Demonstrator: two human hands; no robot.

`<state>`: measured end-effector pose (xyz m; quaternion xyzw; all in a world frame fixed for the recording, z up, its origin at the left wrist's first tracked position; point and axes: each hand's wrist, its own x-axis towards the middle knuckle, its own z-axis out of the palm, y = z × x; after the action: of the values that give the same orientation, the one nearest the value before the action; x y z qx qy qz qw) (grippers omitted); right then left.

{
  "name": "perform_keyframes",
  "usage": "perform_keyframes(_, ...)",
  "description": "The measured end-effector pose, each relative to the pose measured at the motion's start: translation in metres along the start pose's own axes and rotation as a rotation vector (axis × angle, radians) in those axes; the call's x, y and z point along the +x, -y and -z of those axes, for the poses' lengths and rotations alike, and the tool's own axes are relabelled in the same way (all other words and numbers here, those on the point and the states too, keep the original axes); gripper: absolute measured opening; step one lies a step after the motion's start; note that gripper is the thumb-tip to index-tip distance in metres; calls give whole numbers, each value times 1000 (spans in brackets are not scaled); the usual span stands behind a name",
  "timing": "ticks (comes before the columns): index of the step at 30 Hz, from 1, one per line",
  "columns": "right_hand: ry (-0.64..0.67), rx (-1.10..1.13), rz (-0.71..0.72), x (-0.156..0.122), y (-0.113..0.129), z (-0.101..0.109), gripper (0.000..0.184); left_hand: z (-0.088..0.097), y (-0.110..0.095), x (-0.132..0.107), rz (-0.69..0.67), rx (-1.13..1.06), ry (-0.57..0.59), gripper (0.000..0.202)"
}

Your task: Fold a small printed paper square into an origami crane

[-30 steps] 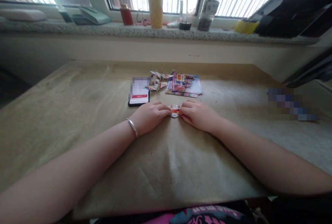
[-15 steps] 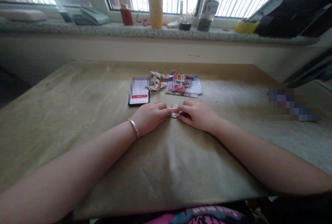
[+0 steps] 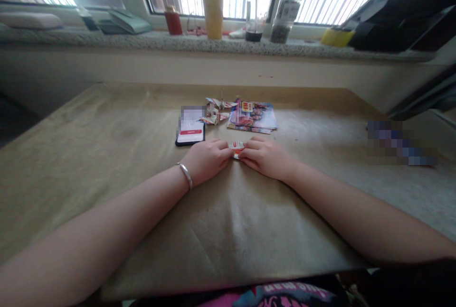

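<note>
**Left hand [image 3: 206,159] and right hand [image 3: 269,157] pinched a folded paper [image 3: 237,146] near the phone [image 3: 190,131]**

The folded paper was on the table [image 3: 231,250], to the right of the phone and a bit closer to the person. The left hand squeezed one side and the right hand squeezed the other, with the paper between them. It had red and orange print, but the words were too tiny to read.

The phone showed a red bar [image 3: 191,132] with little writing that was too blurry to read. Just right of the phone were folded paper birds [image 3: 215,118] with red marks. Farther right of it lay a stack of bright printed sheets [image 3: 254,118]. On top was a yellow label [image 3: 247,106] with big red numbers; I saw an 8 but couldn't tell the rest.
</note>
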<state>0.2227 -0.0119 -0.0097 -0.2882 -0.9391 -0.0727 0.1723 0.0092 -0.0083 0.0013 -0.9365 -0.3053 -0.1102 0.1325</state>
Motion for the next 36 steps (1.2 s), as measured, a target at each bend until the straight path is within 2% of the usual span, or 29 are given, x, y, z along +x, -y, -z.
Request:
perform_keyframes(7,18,19,-116,3,7,2,22,3,2,-2,-32,-47,8,19)
perform_keyframes(17,21,218,-303,7,7,-1,13,5,5,-5,-117,-36,3,26)
perform_keyframes(25,49,267,-343,11,2,-4,11,8,6,-4,-110,-102,24,25)
perform_keyframes(31,55,292,-431,12,0,-5,12,7,9,-5,-101,-90,18,30)
perform_keyframes(36,60,304,-465,12,-2,-8,12,9,9,-5,-156,-62,16,28)
